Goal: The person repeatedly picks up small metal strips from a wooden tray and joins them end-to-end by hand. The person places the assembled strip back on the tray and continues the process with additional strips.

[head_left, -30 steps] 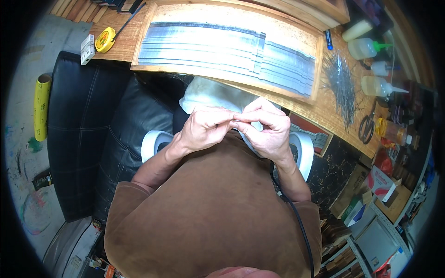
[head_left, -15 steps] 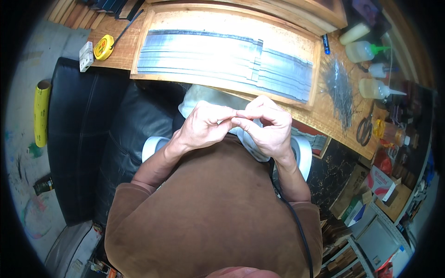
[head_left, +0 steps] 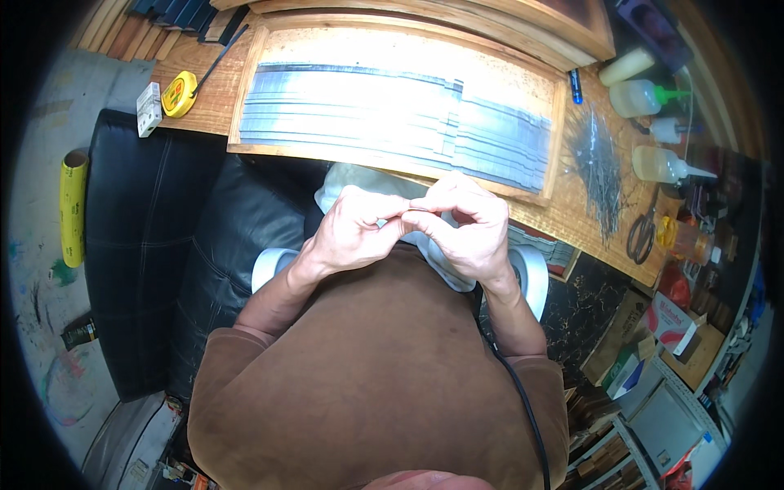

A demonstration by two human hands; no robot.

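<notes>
My left hand (head_left: 359, 229) and my right hand (head_left: 469, 229) meet in front of my chest, thumbs and forefingers pinched with the tips touching. Whatever lies between the fingertips is too small and covered to make out. Just beyond the hands stands a shallow wooden tray (head_left: 327, 158) on the bench. Overlapping grey-blue strips (head_left: 343, 102) lie in it in rows, partly washed out by glare. Right of the tray, a loose heap of thin metal wires or pins (head_left: 599, 167) rests on the wood.
A yellow tape measure (head_left: 179, 94) and a small white box (head_left: 149, 110) sit at the bench's left end. To the right are scissors (head_left: 642, 237), a blue marker (head_left: 576, 86) and squeeze bottles (head_left: 653, 163). A black padded seat (head_left: 131, 245) stands at my left.
Both hands stay pinched together, shifted very slightly left. The bench and its things sit a little lower in view, as the head view has tilted slightly.
</notes>
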